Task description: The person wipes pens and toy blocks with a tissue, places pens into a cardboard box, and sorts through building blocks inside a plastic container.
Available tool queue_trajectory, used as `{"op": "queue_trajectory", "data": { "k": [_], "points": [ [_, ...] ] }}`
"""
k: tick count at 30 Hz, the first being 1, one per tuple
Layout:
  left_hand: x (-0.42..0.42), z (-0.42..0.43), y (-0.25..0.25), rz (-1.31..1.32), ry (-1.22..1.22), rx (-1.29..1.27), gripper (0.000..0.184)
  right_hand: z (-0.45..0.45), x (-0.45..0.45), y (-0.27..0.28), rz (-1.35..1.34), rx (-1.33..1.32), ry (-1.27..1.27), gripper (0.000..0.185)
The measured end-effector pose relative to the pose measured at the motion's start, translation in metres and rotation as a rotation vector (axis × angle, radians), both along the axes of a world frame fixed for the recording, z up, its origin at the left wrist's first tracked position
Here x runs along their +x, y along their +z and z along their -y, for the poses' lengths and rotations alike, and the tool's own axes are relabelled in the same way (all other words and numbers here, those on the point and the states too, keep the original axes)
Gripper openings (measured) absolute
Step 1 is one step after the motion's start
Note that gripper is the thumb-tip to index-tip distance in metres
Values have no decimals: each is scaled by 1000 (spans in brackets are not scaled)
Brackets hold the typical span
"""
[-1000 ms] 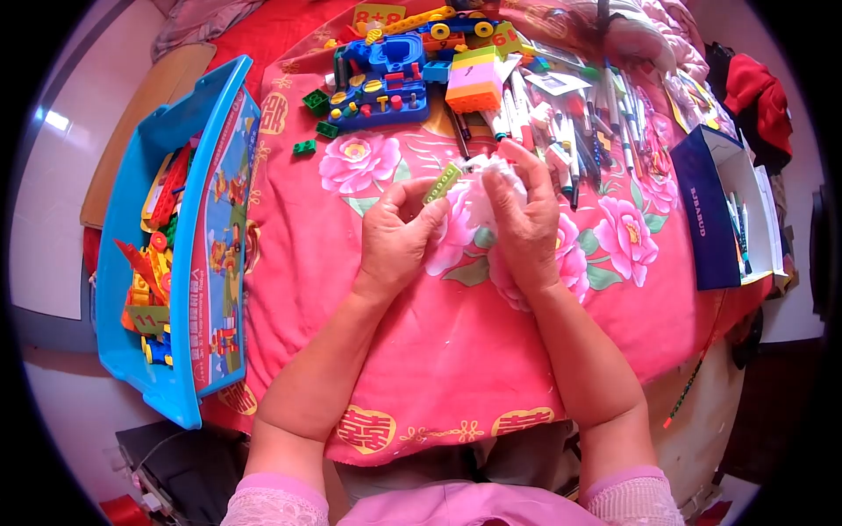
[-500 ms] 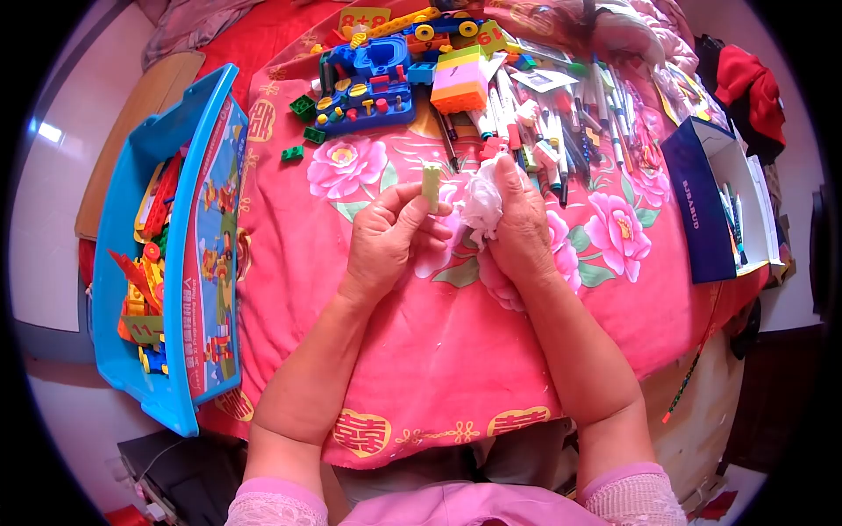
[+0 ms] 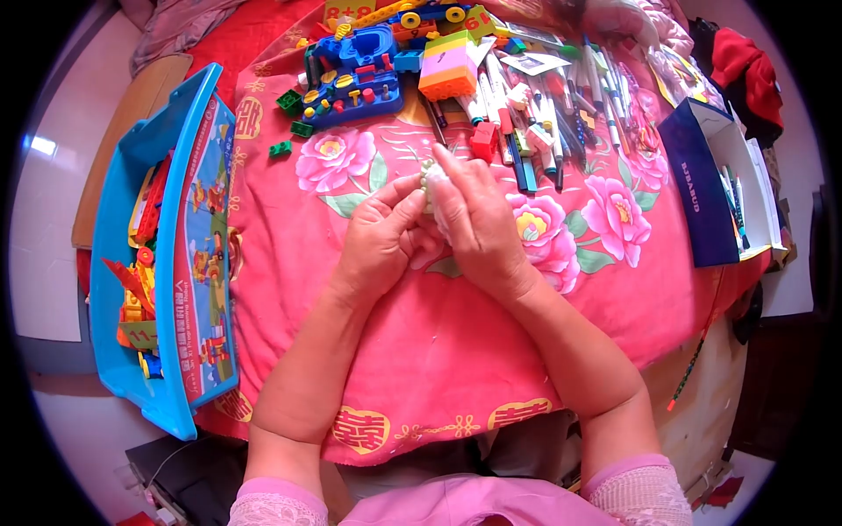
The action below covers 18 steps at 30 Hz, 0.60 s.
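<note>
Both hands meet over the middle of the red flowered cloth (image 3: 421, 351). My left hand (image 3: 379, 237) pinches a small light green building block (image 3: 426, 174) between thumb and fingers. My right hand (image 3: 484, 223) is closed around a crumpled white tissue (image 3: 437, 184) and presses it against the block. Fingers hide most of the tissue and the lower part of the block. Just beyond the hands, a red block (image 3: 483, 140) lies by a heap of marker pens (image 3: 545, 131).
A blue bin (image 3: 186, 307) with toy parts stands at the left. Green blocks (image 3: 281, 149) lie near a blue toy set (image 3: 355, 92) and a multicoloured block stack (image 3: 447, 74). At the right is a dark blue box (image 3: 693, 188) holding pens.
My right hand has moved left, bringing the tissue onto the block in my left hand. Before, the hands were apart. The view has shifted slightly.
</note>
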State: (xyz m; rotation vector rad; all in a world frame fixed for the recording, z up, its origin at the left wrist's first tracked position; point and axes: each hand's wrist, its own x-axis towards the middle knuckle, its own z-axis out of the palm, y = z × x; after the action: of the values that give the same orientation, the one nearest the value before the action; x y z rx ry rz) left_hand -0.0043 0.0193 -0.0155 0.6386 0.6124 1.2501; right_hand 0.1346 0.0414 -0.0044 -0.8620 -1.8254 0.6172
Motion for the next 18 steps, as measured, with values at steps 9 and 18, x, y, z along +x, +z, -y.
{"op": "queue_trajectory", "data": {
  "k": [9, 18],
  "points": [
    [0, 3, 3, -170, -31, -10, 28, -2, 2, -11, -246, -204, -61, 24],
    [2, -1, 3, -25, 120, -47, 23, -1, 3, 2, -72, 151, 17, 18]
  ]
}}
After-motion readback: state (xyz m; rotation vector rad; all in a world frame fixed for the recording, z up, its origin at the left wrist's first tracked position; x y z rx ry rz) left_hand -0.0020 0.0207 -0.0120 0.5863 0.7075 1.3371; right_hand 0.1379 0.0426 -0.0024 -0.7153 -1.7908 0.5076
